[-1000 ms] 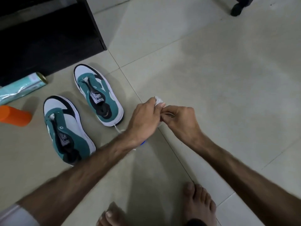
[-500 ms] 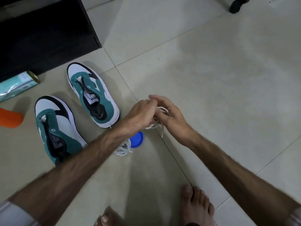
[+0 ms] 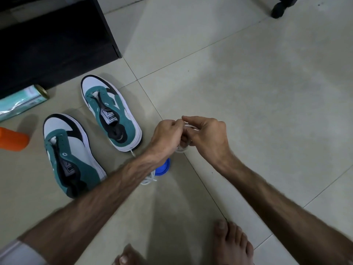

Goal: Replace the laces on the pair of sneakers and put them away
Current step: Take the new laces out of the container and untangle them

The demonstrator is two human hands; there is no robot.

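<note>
Two teal, white and black sneakers lie on the tiled floor without laces: the far sneaker point(image 3: 112, 113) and the near sneaker point(image 3: 66, 155), both left of my hands. My left hand point(image 3: 166, 136) and my right hand point(image 3: 206, 136) meet above the floor and both pinch a white lace point(image 3: 180, 149) bunched between the fingers. A second coiled white lace point(image 3: 150, 178) lies on the floor under my left forearm, partly hidden by it.
A blue round lid point(image 3: 162, 167) lies beside the coiled lace. An orange bottle point(image 3: 13, 139) and a foil-wrapped roll point(image 3: 21, 103) lie at the left. A black cabinet point(image 3: 53, 39) stands behind the sneakers. A chair caster point(image 3: 277, 10) is top right. My bare feet point(image 3: 231, 243) are below.
My hands stayed together on the lace and worked it; the right fingers shifted over the bundle. The coiled lace and blue lid came into view as the left arm moved.
</note>
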